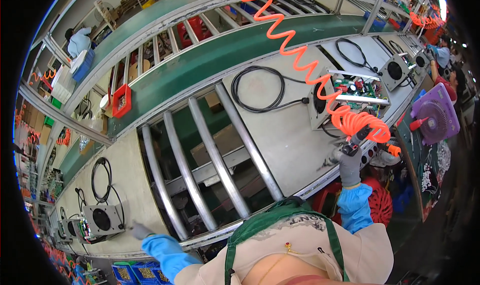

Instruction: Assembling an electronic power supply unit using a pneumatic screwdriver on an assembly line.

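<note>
My right hand (350, 166), in a grey glove and blue sleeve, is closed around a dark air screwdriver (356, 139) at the conveyor's near edge. An orange coiled air hose (300, 60) hangs from above and bunches beside the tool. Just beyond stands an open metal chassis with a green circuit board (359, 92) and a fan on its end. My left hand (142, 231), also gloved, is over the pale board on the left, fingers partly stretched and slightly blurred. Nearest to it is a grey unit with a round black fan (102, 220). No object shows in that hand.
Bare metal rollers (207, 155) span a gap between the boards. A coiled black cable (257, 89) lies on the right board. Across the green belt sits a red bin (121, 101). A purple fan (434, 112) stands at right. Blue bins (122, 274) are at lower left.
</note>
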`<control>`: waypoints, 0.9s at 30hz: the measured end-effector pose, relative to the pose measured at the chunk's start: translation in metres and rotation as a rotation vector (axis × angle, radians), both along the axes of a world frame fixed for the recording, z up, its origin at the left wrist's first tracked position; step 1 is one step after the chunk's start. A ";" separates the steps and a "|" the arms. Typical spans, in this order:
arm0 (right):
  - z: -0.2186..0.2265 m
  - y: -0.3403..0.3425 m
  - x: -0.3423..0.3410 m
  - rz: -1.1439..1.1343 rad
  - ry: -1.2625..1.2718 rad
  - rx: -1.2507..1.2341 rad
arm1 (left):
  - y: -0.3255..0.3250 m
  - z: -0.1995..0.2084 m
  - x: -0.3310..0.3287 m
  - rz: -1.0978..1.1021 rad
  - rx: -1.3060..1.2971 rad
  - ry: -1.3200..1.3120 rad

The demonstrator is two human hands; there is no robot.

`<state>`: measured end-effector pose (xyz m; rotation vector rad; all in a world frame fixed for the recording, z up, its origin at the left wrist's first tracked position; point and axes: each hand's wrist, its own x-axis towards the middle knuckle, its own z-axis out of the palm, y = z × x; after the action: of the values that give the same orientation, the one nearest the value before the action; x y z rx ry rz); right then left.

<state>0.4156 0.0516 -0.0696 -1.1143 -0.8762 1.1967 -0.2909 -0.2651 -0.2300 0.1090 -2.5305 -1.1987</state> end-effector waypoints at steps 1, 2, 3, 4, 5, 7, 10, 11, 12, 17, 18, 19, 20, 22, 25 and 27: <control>0.002 0.003 -0.004 -0.037 -0.009 0.075 | 0.013 0.044 0.011 0.118 0.102 -0.215; 0.003 0.007 -0.006 -0.050 -0.061 0.100 | 0.025 0.094 0.023 0.249 0.201 -0.413; 0.008 0.010 -0.013 -0.035 -0.051 0.091 | 0.012 0.102 0.016 0.265 0.196 -0.401; 0.016 0.011 -0.024 -0.021 -0.055 0.117 | 0.001 0.104 0.001 0.201 0.209 -0.334; 0.020 0.013 -0.036 -0.006 -0.059 0.144 | -0.009 0.106 -0.013 0.137 0.222 -0.267; 0.018 0.014 -0.059 0.049 -0.004 0.161 | -0.007 0.099 -0.038 -0.068 0.310 -0.089; 0.016 0.007 -0.110 0.246 0.016 0.109 | -0.023 0.077 -0.097 -0.183 0.451 -0.233; 0.006 0.008 -0.114 0.270 0.020 0.105 | -0.006 0.085 -0.096 -0.185 0.422 -0.207; -0.009 0.008 -0.115 0.316 -0.082 0.069 | -0.006 0.090 -0.099 -0.174 0.341 -0.178; -0.023 0.002 -0.108 0.418 -0.222 0.005 | 0.023 0.120 -0.079 0.214 0.002 -0.132; -0.015 -0.004 -0.117 0.285 -0.201 0.142 | 0.009 0.113 -0.096 0.293 -0.010 -0.056; -0.012 -0.006 -0.109 0.342 -0.174 0.104 | -0.007 0.101 -0.114 0.370 -0.027 0.014; -0.015 -0.004 -0.096 0.298 -0.339 0.156 | 0.008 0.098 -0.118 0.424 -0.031 -0.065; 0.017 -0.017 -0.103 0.285 -0.405 0.067 | 0.001 0.061 -0.140 0.502 -0.034 -0.144; 0.022 -0.008 -0.084 0.313 -0.314 0.159 | -0.134 0.102 -0.220 1.078 0.356 0.108; 0.035 -0.025 -0.086 0.137 -0.441 0.162 | -0.034 0.045 -0.160 0.243 0.471 -0.264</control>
<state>0.3296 0.0270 -0.0349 -1.2203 -1.3801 0.9815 -0.4507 -0.2990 -0.1850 0.7073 -2.2957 -1.7413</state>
